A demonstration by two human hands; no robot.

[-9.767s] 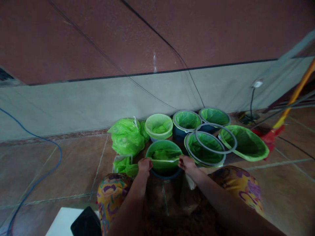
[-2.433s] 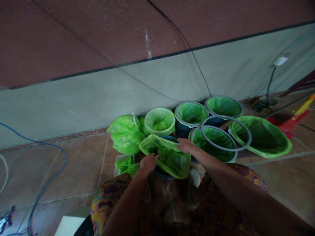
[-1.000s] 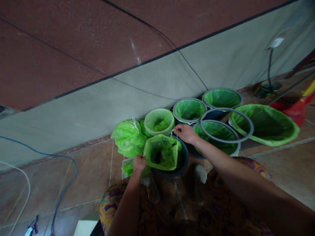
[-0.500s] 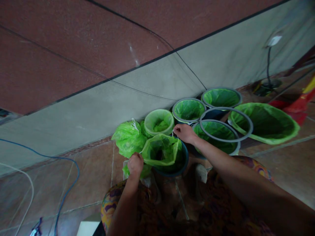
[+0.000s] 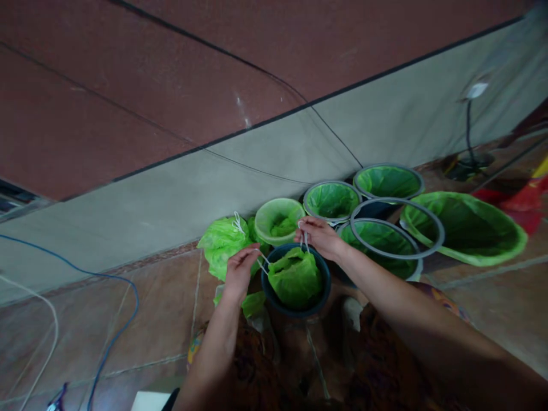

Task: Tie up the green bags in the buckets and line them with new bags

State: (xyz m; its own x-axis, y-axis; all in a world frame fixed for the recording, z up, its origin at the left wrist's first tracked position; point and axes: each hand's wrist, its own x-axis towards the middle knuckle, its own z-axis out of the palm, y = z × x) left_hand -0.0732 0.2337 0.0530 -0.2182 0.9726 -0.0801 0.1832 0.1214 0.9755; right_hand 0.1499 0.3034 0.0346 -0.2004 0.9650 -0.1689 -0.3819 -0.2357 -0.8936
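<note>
A green drawstring trash bag (image 5: 295, 279) sits bunched inside a dark blue bin (image 5: 317, 307), its mouth drawn mostly together. My left hand (image 5: 240, 267) pinches a white drawstring loop on the bag's left side. On the other side, my right hand (image 5: 317, 235) holds a second white drawstring loop, pulled upward. Both loops look taut. Left of the bin lies a tied green bag (image 5: 222, 242) with a white string knot on top. Just behind the bin stands a pale bin lined in green (image 5: 280, 221).
Several grey-rimmed bins with green liners, such as one bin (image 5: 333, 201), stand along the wall. A loose grey ring (image 5: 440, 231) rests over one. A large lined bin (image 5: 466, 228) is at right. A blue cable (image 5: 136, 297) and white hose (image 5: 55, 325) cross the tiles.
The bag's mouth, wide open before, has cinched together and dropped into the bin. The drawstring loops are now pulled out longer, and my left hand has risen.
</note>
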